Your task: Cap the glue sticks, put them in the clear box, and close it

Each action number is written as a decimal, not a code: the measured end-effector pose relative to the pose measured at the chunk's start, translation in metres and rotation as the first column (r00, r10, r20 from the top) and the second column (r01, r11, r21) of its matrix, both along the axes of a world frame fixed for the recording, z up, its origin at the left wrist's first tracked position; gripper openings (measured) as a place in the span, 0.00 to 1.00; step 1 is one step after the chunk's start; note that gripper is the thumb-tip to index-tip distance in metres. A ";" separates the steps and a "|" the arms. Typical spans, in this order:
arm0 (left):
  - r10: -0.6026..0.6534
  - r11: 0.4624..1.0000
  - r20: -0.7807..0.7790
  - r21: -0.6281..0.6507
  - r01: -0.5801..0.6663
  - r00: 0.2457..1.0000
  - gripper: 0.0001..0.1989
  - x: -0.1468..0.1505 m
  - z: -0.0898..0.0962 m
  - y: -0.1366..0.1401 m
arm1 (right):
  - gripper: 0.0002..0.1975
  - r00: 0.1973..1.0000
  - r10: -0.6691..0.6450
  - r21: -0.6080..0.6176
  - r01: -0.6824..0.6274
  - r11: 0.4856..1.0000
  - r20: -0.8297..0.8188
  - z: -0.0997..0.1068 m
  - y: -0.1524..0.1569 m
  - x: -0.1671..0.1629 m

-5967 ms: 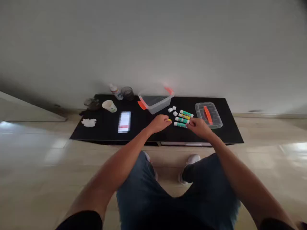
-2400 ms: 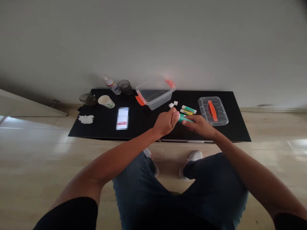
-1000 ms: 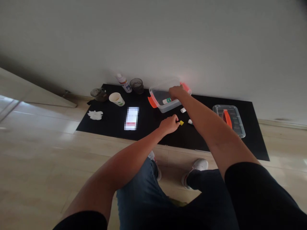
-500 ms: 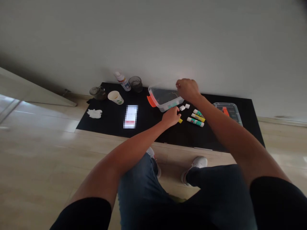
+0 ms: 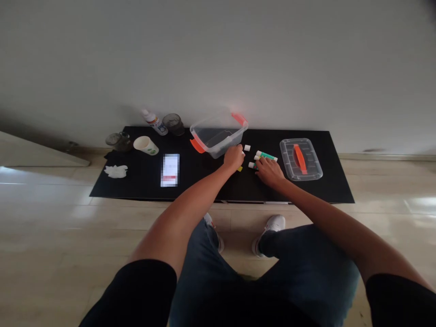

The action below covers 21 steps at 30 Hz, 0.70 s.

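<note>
My left hand [image 5: 234,157] is closed beside the front corner of the clear plastic box [image 5: 218,146], with a small white block partly showing at its fingertips. Another white block [image 5: 247,148] lies just beyond it. Under the left hand a small yellow piece [image 5: 240,169] peeks out. My right hand [image 5: 269,171] has its fingers curled over the glue sticks, gripping among them. One green glue stick [image 5: 266,156] lies behind the fingers; a second glue stick [image 5: 252,165] is mostly covered, and the yellow one is nearly hidden.
A clear lid [image 5: 288,159] with an orange handle lies at the right. Toward the left are a blurred phone [image 5: 170,170], a paper cup [image 5: 146,145], two dark glasses, a white spray bottle [image 5: 155,122] and a crumpled tissue [image 5: 116,171]. A wall rises behind the black table [image 5: 204,188].
My right hand has come down from above the box's right end onto the glue sticks. My left hand has closed at the nearer white block. The view has shifted, uncovering the lid.
</note>
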<state>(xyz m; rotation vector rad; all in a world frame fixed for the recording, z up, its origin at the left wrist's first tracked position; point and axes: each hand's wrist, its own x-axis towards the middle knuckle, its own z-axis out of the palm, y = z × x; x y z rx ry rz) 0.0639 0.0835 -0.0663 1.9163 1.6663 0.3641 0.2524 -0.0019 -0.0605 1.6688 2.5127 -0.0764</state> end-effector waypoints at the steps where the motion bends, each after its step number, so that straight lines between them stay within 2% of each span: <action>1: 0.027 0.999 0.029 -0.019 -0.026 0.999 0.09 -0.001 0.001 0.000 | 0.15 1.000 0.004 0.000 -0.004 1.000 -0.002 0.000 0.000 -0.001; 3: 0.103 0.991 0.148 -0.099 -0.089 0.984 0.07 -0.003 0.005 -0.001 | 0.13 1.000 -0.004 -0.014 0.004 1.000 -0.005 0.001 0.001 -0.002; 5: 0.212 0.961 0.357 -0.246 -0.127 0.910 0.08 -0.007 0.014 -0.005 | 0.14 0.999 -0.046 -0.027 0.046 0.999 -0.021 0.005 0.000 0.000; 8: 0.398 0.871 0.633 -0.487 -0.058 0.664 0.06 -0.019 0.032 -0.015 | 0.18 0.982 -0.143 0.003 0.144 0.990 -0.125 0.016 -0.003 0.007; 11: 0.526 0.800 0.724 -0.600 0.030 0.445 0.03 -0.033 0.049 -0.029 | 0.22 0.938 -0.194 0.031 0.212 0.977 -0.287 0.031 -0.008 0.015; 13: 0.576 0.773 0.737 -0.632 0.057 0.354 0.04 -0.039 0.058 -0.039 | 0.22 0.909 -0.182 0.041 0.212 0.976 -0.374 0.042 -0.013 0.018; 15: 0.596 0.763 0.744 -0.642 0.077 0.303 0.04 -0.041 0.062 -0.048 | 0.21 0.892 -0.136 0.057 0.178 0.982 -0.431 0.053 -0.019 0.017; 17: 0.591 0.764 0.753 -0.637 0.098 0.288 0.04 -0.040 0.064 -0.056 | 0.21 0.889 -0.086 0.079 0.135 0.988 -0.450 0.060 -0.025 0.014; 21: 0.556 0.772 0.761 -0.622 0.131 0.334 0.04 -0.037 0.065 -0.066 | 0.22 0.915 -0.031 0.107 0.081 0.991 -0.401 0.066 -0.032 0.008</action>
